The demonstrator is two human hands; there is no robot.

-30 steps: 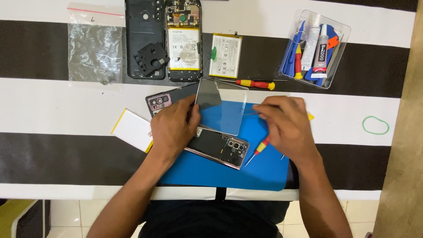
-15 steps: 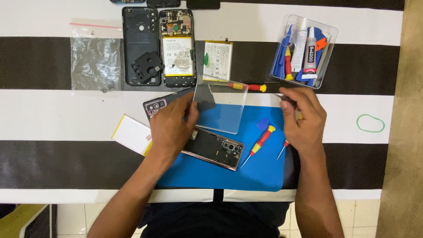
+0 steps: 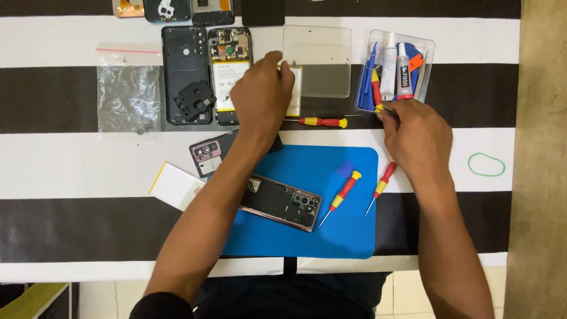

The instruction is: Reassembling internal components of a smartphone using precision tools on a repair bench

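Note:
My left hand [image 3: 263,88] reaches over the far side of the table and grips the left edge of a clear plastic panel [image 3: 317,59], held above a white battery [image 3: 294,99]. My right hand [image 3: 416,133] has its fingertips pinched on the end of a red and yellow screwdriver [image 3: 377,94] at the near left corner of a clear tool tray [image 3: 426,53]. An opened phone [image 3: 282,202] with its camera block showing lies on the blue mat [image 3: 331,236], under my left forearm.
Two red and yellow screwdrivers [image 3: 341,192] [image 3: 382,183] lie on the mat and a third [image 3: 322,122] beyond it. A black phone shell [image 3: 183,74], an open phone with battery [image 3: 227,71], a back cover [image 3: 204,155], a zip bag [image 3: 127,88], a white card [image 3: 177,186] and a green band [image 3: 487,164] surround them.
My left hand lifted the clear panel off the mat and carried it to the far side. My right hand left the mat and moved up to the tool tray.

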